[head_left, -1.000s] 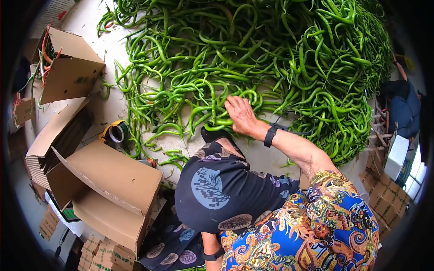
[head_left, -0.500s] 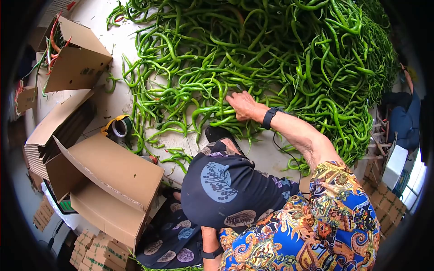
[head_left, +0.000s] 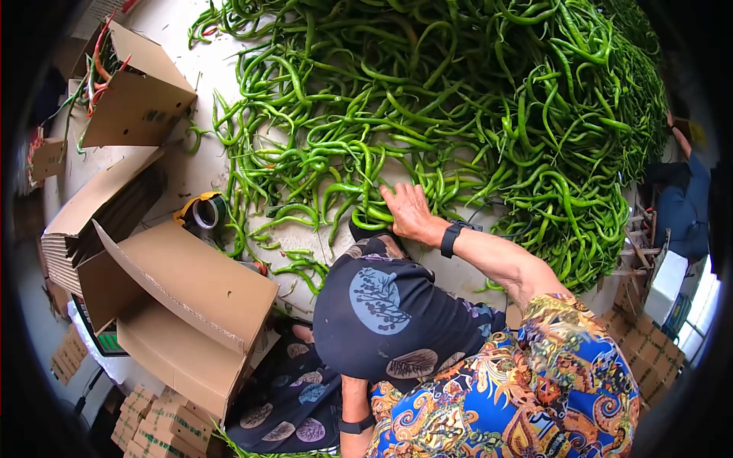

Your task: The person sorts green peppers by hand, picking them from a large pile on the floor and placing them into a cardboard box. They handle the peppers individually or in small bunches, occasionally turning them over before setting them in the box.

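Long green chili peppers lie in a broad heap across the pale floor, deepest at the upper right. My right hand, with a black watch on its wrist, is palm down at the heap's near edge. Its fingers bend over some green chili peppers, whose ends show on its left side; the fingertips are partly hidden. Close by is my knee in dark patterned cloth. Only my left forearm with a black band shows at the bottom edge, and the left hand is out of the picture.
On the left stand an open cardboard box, a stack of flattened cartons and a carton with red peppers. A tape roll rests beside the heap. Another person's sleeve appears at far right.
My right hand has drawn back toward me, and peppers near it have shifted the same way. Bare floor now shows just beyond the fingers. The view has shifted slightly.
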The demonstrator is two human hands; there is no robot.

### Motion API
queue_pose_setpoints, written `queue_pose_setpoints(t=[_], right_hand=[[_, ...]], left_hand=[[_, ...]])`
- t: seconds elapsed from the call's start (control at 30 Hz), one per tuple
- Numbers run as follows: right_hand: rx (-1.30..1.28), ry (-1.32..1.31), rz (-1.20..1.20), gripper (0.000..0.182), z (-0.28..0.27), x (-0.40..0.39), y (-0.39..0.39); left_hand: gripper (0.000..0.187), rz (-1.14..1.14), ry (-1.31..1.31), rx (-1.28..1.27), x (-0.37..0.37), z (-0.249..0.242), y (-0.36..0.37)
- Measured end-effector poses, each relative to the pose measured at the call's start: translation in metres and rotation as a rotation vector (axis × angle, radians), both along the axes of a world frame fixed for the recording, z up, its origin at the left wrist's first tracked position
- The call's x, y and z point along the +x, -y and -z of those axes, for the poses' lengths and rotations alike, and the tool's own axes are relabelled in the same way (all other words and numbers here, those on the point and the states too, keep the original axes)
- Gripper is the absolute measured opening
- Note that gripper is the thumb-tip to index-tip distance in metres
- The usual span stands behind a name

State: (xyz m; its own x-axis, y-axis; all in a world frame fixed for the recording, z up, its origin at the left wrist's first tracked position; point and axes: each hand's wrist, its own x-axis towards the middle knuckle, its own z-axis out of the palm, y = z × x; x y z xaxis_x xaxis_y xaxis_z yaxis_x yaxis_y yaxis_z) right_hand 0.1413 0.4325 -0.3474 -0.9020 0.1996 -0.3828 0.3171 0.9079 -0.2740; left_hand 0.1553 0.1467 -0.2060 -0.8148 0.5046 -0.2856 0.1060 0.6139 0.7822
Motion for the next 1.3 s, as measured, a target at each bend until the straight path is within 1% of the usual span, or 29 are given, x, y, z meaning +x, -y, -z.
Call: queue_pose_setpoints(t=[0.03,0.07,0.1,0.17,0.2,0.23,0.3,0.33,0.43,0.47,0.5,0.57,0.63,0.67,0.77,0.8,0.83,0.9,0.93,0.97,1.03,1.07,1.1,1.17,1.2,1.27,1.3], right_hand=[[-0.053,0.023,0.025,0.074,0.002,-0.005,-0.007],[-0.141,0.07,0.034,0.066,0.005,-0.012,-0.02],[-0.258,0.161,0.075,0.063,0.008,-0.023,-0.033],[-0.301,0.225,0.034,0.064,0.025,-0.029,-0.047],[-0.332,0.223,-0.017,0.065,0.01,-0.03,-0.043],[-0.342,0.288,-0.014,0.065,-0.013,-0.037,-0.035],[-0.227,0.249,0.044,0.072,-0.011,-0.031,-0.019],[-0.153,0.244,0.061,0.062,-0.007,-0.03,-0.011],[-0.165,0.2,0.076,0.05,-0.005,-0.028,-0.014],[-0.148,0.243,0.071,0.048,-0.003,-0.029,-0.02],[-0.132,0.192,0.059,0.044,-0.014,-0.029,-0.023],[-0.272,0.104,0.06,0.04,-0.068,-0.037,-0.045],[-0.297,0.063,0.142,0.043,-0.079,-0.037,-0.061],[-0.26,0.091,0.105,0.037,-0.079,-0.037,-0.068],[-0.502,0.042,0.113,0.035,-0.07,-0.037,-0.09],[-0.684,-0.042,0.193,0.033,-0.108,-0.05,-0.082],[-0.884,0.024,0.318,0.031,-0.123,-0.054,-0.086],[-0.878,-0.055,0.343,0.029,-0.128,-0.061,-0.091],[-0.687,0.018,0.259,0.028,-0.133,-0.068,-0.094],[-0.582,-0.028,0.183,0.026,-0.141,-0.071,-0.097],[-0.851,-0.24,0.238,0.026,-0.162,-0.083,-0.093],[-0.816,-0.162,0.233,0.025,-0.179,-0.087,-0.098],[-0.796,-0.146,0.256,0.025,-0.191,-0.09,-0.101],[-0.774,-0.319,0.263,0.025,-0.216,-0.088,-0.094],[-0.831,-0.314,0.251,0.025,-0.226,-0.092,-0.094],[-0.95,-0.294,0.229,0.026,-0.245,-0.096,-0.093],[-0.927,-0.322,0.19,0.024,-0.259,-0.098,-0.089]], left_hand=[[0.02,0.004,-0.005,0.002,0.0,0.0,0.0],[0.02,0.006,-0.009,0.005,0.0,-0.001,0.001],[0.02,0.007,-0.014,0.008,-0.001,0.0,0.001],[0.02,0.014,-0.021,0.013,-0.003,-0.001,0.0],[0.02,0.02,-0.028,0.02,-0.004,0.0,-0.001],[0.02,0.024,-0.033,0.024,-0.005,0.0,-0.002],[0.02,0.036,-0.052,0.035,-0.006,-0.001,-0.003],[0.02,0.043,-0.063,0.041,-0.007,-0.004,-0.004],[0.019,0.063,-0.097,0.045,-0.007,-0.005,-0.003],[0.019,0.071,-0.107,0.047,-0.009,-0.007,-0.003],[0.019,0.079,-0.123,0.051,-0.011,-0.009,-0.004],[0.019,0.082,-0.157,0.057,-0.015,-0.012,-0.005],[0.019,0.07,-0.151,0.062,-0.014,-0.014,-0.006],[0.019,0.058,-0.132,0.064,-0.013,-0.014,-0.006],[0.015,-0.043,0.088,0.076,-0.015,-0.023,-0.007],[0.013,-0.095,0.164,0.121,-0.021,-0.032,-0.012],[0.013,-0.095,0.155,0.101,-0.019,-0.032,-0.009],[0.014,-0.081,0.128,0.075,-0.02,-0.033,-0.007],[0.02,-0.067,0.188,-0.016,-0.021,-0.042,-0.008],[0.022,-0.073,0.17,0.002,-0.026,-0.048,-0.011],[0.025,-0.11,0.154,0.02,-0.025,-0.059,-0.01],[0.028,-0.146,0.23,0.024,-0.025,-0.063,-0.008],[0.026,-0.171,0.214,0.067,-0.022,-0.064,-0.006],[0.024,-0.231,0.17,0.164,-0.019,-0.062,-0.005],[0.027,-0.208,0.206,0.13,-0.021,-0.07,-0.002],[0.026,-0.244,0.226,0.196,-0.022,-0.077,0.006],[0.026,-0.258,0.236,0.23,-0.023,-0.08,0.009]])
